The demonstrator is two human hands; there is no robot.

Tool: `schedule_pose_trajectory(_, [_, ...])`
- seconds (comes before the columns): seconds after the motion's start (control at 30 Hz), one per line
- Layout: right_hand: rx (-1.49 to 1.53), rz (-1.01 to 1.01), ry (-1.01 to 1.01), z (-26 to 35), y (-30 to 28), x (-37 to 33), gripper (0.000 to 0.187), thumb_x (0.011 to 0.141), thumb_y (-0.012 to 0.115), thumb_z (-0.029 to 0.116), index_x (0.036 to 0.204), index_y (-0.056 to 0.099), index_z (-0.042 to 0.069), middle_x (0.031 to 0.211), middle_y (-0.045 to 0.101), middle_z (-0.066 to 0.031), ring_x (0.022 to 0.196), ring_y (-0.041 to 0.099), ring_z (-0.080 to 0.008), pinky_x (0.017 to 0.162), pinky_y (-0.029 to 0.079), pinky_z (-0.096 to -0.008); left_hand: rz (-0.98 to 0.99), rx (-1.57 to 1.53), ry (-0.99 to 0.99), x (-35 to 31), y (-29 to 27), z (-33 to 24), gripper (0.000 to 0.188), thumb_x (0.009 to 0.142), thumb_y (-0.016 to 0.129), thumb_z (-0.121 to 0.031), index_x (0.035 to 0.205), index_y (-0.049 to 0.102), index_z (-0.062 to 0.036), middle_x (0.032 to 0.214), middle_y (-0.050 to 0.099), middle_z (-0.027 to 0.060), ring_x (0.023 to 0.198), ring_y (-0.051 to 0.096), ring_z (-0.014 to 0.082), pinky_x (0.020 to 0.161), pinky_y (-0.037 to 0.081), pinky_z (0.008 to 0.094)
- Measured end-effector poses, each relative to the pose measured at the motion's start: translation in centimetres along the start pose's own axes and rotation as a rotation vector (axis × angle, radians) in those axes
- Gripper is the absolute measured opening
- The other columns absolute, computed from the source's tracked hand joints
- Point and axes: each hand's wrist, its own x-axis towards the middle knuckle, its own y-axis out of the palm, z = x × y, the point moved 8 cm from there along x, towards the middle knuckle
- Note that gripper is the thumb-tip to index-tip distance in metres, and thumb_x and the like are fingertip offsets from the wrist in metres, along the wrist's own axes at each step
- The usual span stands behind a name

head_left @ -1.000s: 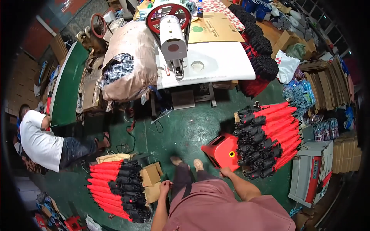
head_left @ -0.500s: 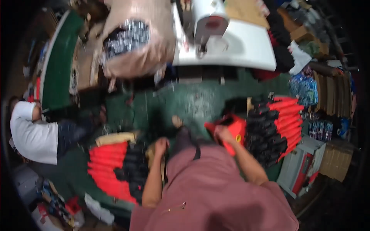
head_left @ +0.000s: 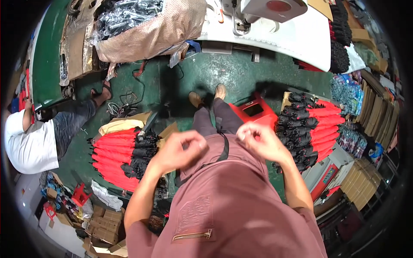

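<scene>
My left hand [head_left: 183,149] is raised in front of my waist, its fingers loosely curled toward the thumb and nothing visible in them. Across from it, my right hand [head_left: 261,139] hangs over the edge of a red plastic stool [head_left: 270,119], fingers bent into a loose fist; I make out nothing in it. Between the hands a black strap [head_left: 225,148] dangles from the front of my mauve top. To the left lies a stack of red and black folded umbrellas [head_left: 112,155]. A similar stack of umbrellas [head_left: 320,129] is close by my right hand.
Ahead is a white table [head_left: 292,43] bearing a sewing machine [head_left: 275,9]. A woven sack [head_left: 172,30] with plastic-wrapped black parts is left of it. A person in a white shirt [head_left: 32,142] is at far left, beside a green table [head_left: 51,51]. Cardboard boxes [head_left: 105,225] lie at lower left.
Both hands have risen and come inward in front of my waist; the right has left the stool. My view has shifted, so both feet and more of the stool show.
</scene>
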Motion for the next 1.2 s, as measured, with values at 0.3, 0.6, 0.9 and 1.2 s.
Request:
schedule_pose_trajectory(0.3, [-0.384,0.196,-0.283,7.1,2.6,0.7,0.021,0.102,0.064,0.02,0.114,0.068,0.003,0.092,0.069,-0.0081,0.085,0.066,-0.0191,0.082,0.054,-0.0316,0.003,0.384,0.137,-4.1,3.2,-7.0,0.027,0.094,0.076,-0.021,0.11,0.067,-0.0003,0.089,0.063,0.012,0.081,0.065,0.0269,0.071,0.052,0.0355])
schedule_pose_trajectory(0.6, [-1.717,0.44,0.3,1.8,0.3,6.4,0.052,0.109,0.048,0.041,0.13,0.064,-0.004,0.132,0.065,-0.0263,0.127,0.06,-0.0403,0.115,0.042,-0.046,-0.151,0.47,0.265,-6.2,2.7,-7.5,0.016,0.094,0.068,-0.008,0.108,0.066,-0.0018,0.097,0.063,0.0157,0.091,0.064,0.0369,0.079,0.052,0.0422])
schedule_pose_trajectory(0.9, [-1.096,0.464,-0.044,-1.8,2.5,8.3,0.058,0.11,0.041,0.051,0.124,0.07,0.002,0.112,0.076,-0.0157,0.108,0.071,-0.037,0.101,0.045,-0.0595,-0.229,0.476,0.322,-6.7,1.3,-7.2,0.008,0.097,0.063,-0.008,0.098,0.06,-0.0006,0.091,0.06,0.0167,0.087,0.061,0.0384,0.078,0.05,0.0442])
schedule_pose_trajectory(1.2, [-0.654,0.136,-0.471,8.1,4.8,6.7,0.049,0.106,0.055,0.04,0.131,0.068,-0.001,0.122,0.072,-0.0225,0.104,0.07,-0.0409,0.1,0.052,-0.0424,-0.107,0.556,0.362,-6.0,1.3,-7.0,0.011,0.1,0.058,-0.01,0.099,0.056,0.0007,0.089,0.058,0.0192,0.089,0.06,0.0411,0.081,0.049,0.0463])
